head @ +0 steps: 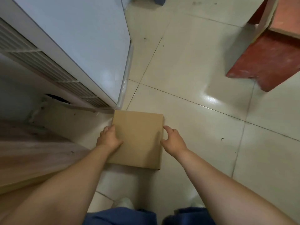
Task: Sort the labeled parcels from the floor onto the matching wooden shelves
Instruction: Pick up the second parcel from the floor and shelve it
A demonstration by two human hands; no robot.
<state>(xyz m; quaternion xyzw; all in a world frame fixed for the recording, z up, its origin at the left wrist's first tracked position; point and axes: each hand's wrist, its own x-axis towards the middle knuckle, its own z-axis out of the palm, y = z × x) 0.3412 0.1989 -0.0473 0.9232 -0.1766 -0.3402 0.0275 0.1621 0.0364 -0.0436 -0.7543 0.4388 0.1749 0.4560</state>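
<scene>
both hands (109,138) flank the parcel (138,138).

Bare forearms, 2 bare hands (109,138), blue trousers (120,216), white shoes (124,202).

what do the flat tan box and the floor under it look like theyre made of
The flat tan box looks like plain cardboard: matte, uniform brown, crisp folded edges, no label visible on top. The pale tiled floor looks like glazed ceramic or similar tile: dark grout lines and a glossy glare patch, though the exact material is uncertain.
</scene>
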